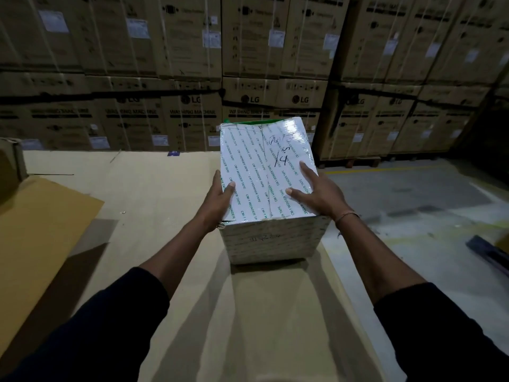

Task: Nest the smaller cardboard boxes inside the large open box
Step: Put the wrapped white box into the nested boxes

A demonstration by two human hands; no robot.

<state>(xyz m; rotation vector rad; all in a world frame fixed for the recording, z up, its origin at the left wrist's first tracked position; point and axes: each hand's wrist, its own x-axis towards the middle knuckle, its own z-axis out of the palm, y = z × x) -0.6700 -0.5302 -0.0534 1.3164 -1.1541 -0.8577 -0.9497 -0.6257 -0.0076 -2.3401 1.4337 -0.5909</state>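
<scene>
Box: we see the box [268, 188] on the cardboard sheet [154, 205], near its right edge.
Grip: our left hand [220, 198] and right hand [316, 193] clasp its sides.

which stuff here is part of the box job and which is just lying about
Part of the job:
- taped white box
- left hand and right hand, holding its sides

Just lying about:
- stacked washing machine cartons
- flat cardboard sheet
- cardboard-covered surface
</scene>
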